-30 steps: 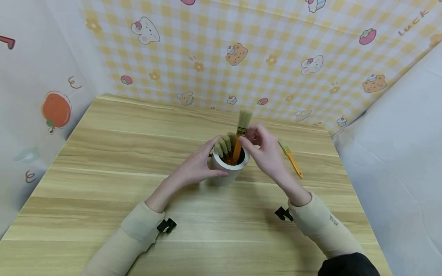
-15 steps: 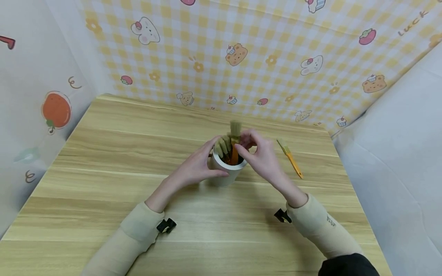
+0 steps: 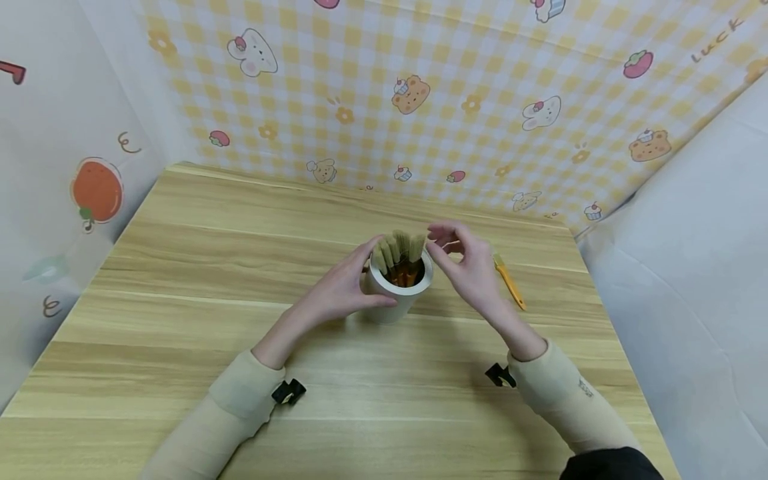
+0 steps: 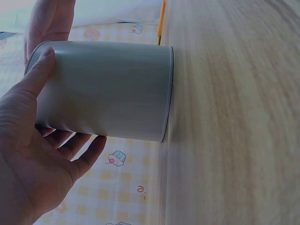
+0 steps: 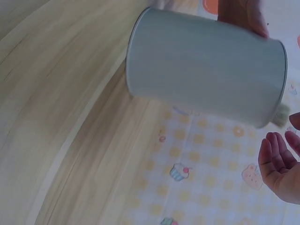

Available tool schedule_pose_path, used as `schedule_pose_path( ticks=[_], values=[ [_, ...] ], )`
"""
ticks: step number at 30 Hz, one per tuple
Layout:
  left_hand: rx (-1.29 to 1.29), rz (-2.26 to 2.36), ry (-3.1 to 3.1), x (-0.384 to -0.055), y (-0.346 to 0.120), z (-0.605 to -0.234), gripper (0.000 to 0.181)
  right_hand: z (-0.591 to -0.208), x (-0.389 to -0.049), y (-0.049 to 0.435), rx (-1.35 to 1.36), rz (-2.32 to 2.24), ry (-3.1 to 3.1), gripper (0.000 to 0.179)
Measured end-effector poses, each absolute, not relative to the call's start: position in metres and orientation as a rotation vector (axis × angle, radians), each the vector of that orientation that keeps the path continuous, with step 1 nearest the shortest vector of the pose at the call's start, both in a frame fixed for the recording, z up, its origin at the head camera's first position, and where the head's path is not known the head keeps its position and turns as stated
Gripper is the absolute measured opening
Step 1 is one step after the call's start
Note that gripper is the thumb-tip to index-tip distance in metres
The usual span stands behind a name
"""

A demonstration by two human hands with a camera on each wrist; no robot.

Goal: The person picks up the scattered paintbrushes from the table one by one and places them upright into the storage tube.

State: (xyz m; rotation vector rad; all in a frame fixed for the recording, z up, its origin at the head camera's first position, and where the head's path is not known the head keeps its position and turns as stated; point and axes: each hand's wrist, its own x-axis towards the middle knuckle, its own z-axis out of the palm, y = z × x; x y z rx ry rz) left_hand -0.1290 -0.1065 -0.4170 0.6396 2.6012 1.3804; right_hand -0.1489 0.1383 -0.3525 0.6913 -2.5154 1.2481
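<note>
A whitish cylindrical cup (image 3: 389,311) stands upright on the table, holding several brushes (image 3: 390,252) with pale bristles up and orange handles down inside. My left hand (image 3: 343,288) grips the cup from its left side, thumb on the near wall and fingers round the far wall, as the left wrist view shows on the cup (image 4: 108,89). Just right of the rim is my right hand (image 3: 467,265), fingers loosely bent and nothing between them. In the right wrist view, bristles (image 5: 281,115) poke past the rim close to the right hand's fingertips (image 5: 271,140).
One more brush with an orange handle (image 3: 511,285) lies on the wooden table (image 3: 384,413), right of the right hand, which partly covers its bristles. A yellow checked cloth (image 3: 360,87) with cartoon prints hangs behind the table. White sheets (image 3: 690,267) hang at both sides.
My right hand has lowered a brush into the cup among the others, let go of it and drawn back a little to the right. The left hand has kept its grip.
</note>
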Motion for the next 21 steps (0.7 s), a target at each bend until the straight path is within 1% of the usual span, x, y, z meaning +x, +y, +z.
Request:
schedule_pose_path(
  ticks=[5,15,21],
  values=[
    [0.631,1.370,2.605,-0.130,-0.106,-0.418,0.114,-0.354,-0.153,0.156,0.622,1.235,-2.560,0.028],
    [0.617,1.349,2.618,-0.129,-0.106,-0.417,0.116,-0.369,-0.164,0.204,0.482,1.133,-2.615,0.031],
    [0.616,1.362,2.611,-0.128,-0.106,-0.416,0.117,-0.378,-0.167,0.229,0.448,1.058,-2.670,0.036]
  ],
)
